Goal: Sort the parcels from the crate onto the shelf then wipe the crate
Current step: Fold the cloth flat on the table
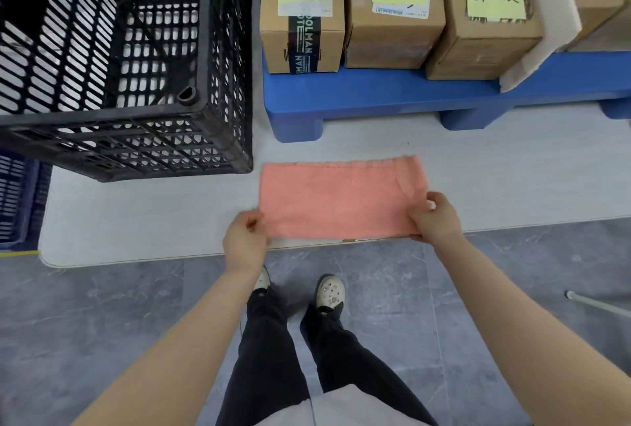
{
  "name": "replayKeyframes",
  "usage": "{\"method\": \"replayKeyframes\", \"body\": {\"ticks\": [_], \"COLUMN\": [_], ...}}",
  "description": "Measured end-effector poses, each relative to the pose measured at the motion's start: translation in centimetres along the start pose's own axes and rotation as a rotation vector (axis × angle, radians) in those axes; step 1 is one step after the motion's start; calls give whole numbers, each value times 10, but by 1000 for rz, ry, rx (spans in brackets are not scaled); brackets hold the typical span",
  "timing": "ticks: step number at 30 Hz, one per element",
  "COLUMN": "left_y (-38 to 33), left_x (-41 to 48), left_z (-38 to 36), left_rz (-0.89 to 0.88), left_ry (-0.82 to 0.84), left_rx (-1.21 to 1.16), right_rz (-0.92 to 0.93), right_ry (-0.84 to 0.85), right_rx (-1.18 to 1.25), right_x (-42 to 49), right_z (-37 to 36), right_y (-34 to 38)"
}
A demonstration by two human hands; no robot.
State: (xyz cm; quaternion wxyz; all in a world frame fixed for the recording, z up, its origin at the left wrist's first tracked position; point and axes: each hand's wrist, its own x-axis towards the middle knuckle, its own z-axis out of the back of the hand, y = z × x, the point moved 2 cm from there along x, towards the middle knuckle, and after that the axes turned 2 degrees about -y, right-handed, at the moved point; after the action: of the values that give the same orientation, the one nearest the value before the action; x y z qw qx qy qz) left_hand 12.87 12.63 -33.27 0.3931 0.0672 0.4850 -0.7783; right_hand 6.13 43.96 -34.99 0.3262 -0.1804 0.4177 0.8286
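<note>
A pink cloth [338, 198] lies folded flat on the pale table, near its front edge. My left hand [244, 238] pinches the cloth's near left corner. My right hand [435, 217] pinches its near right corner. A black lattice crate [225, 60] stands at the back left of the table; nothing shows inside it. Cardboard parcels [302, 12] with yellow notes stand in a row on a blue platform [375, 94] at the back right.
A blue crate [18, 203] sits at the far left beside the table. The table's front edge [153, 260] runs just below my hands. My legs and shoes [329, 292] stand on the grey tiled floor. A thin white rod [594, 302] lies at the right.
</note>
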Motion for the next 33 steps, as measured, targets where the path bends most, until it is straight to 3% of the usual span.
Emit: {"method": "replayKeyframes", "body": {"ticks": [2, 6, 8, 10, 13, 18, 21, 24, 27, 33], "left_y": [5, -10, -10, -3, 16, 11, 11, 9, 3, -33], "left_x": [-5, -28, -36, -37, -33, -35, -32, -30, -32, -1], "left_z": [-1, -24, -40, -54, -68, -66, -61, -59, -59, -34], "left_rz": [-75, -827, -1034, -996, -787, -798, -752, -771, -695, 197], "left_ry": [-33, 75, 161, 317, 506, 438, 488, 457, 596, 466], "left_rx": [270, 734, 900, 1014, 1174, 1146, 1185, 1077, 753, -425], "right_rz": [-7, 22, 11, -9, -12, 103, 61, 83, 235, 562], "right_ry": [-58, -106, -76, -48, -12, -48, 26, 34, -28, -27], "right_rx": [-89, -114, -119, -149, -227, -236, -209, -245, -201, -236], "right_x": [5, 15, 20, 24, 26, 18, 12, 8, -9, -76], "right_z": [2, 5, 4, 3, 1, -1, -4, -4, -5, -78], "right_y": [-3, 6, 10, 13, 16, 20, 22, 32, 59, 120]}}
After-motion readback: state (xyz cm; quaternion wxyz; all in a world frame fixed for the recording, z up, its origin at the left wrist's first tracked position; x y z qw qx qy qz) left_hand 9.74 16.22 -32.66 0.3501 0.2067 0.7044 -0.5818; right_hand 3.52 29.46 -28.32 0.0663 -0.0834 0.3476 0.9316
